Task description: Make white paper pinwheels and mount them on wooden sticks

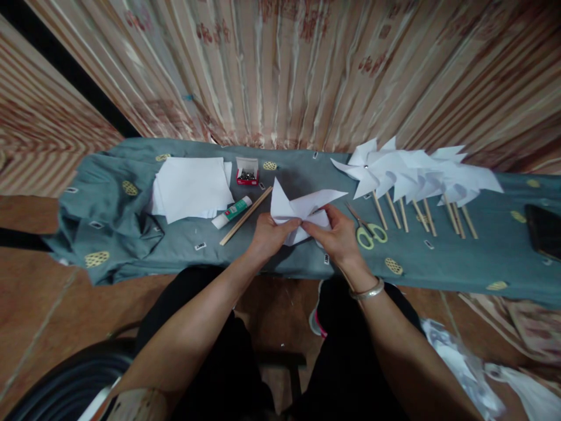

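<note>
Between my two hands is a white paper pinwheel [302, 206], its pointed blades folded toward the middle and two tips sticking up and out. My left hand [274, 234] pinches it from the left, thumb near the centre. From the right, my right hand [339, 237] grips it, with its thumb meeting the left one. Just left of the paper lie wooden sticks [246, 216] and a green and white glue stick [232, 211]. Scissors with light green handles [371, 234] rest to the right of my right hand.
A stack of white paper [193, 187] lies at the left, beside a small red box of metal pins [247, 172]. Several finished pinwheels on sticks [412, 172] overlap at the right. A dark phone [543, 231] sits at the right end of the cloth-covered table [473, 263].
</note>
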Demonstrator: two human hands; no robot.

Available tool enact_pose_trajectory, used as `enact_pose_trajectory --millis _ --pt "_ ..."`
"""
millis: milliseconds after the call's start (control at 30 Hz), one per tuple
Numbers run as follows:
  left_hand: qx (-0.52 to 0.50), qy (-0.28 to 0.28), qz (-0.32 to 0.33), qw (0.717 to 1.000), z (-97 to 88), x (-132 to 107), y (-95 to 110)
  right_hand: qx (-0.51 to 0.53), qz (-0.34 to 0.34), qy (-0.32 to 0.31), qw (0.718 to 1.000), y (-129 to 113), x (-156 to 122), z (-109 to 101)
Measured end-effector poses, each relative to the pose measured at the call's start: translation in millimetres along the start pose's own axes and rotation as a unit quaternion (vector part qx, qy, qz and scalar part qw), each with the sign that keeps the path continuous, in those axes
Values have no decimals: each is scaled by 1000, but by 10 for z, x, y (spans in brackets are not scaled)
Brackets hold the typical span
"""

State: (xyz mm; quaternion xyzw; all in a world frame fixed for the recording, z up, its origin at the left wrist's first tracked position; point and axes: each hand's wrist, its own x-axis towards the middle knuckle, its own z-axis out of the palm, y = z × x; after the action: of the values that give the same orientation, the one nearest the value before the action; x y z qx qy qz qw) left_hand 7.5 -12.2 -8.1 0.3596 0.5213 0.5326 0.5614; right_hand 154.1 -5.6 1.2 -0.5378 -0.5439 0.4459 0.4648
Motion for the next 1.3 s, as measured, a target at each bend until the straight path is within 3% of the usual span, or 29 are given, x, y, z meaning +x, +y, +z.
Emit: enact_pose_trajectory --millis 800,1133,1300 --pt "-28 22 6 999 -64 5 82 58 -2 -23 998 72 11 42" --pt "-49 112 21 992 -356 100 271 70 15 7 997 29 76 116" --pt "-111 171 47 978 -611 170 478 80 11 -15 997 94 90 233"
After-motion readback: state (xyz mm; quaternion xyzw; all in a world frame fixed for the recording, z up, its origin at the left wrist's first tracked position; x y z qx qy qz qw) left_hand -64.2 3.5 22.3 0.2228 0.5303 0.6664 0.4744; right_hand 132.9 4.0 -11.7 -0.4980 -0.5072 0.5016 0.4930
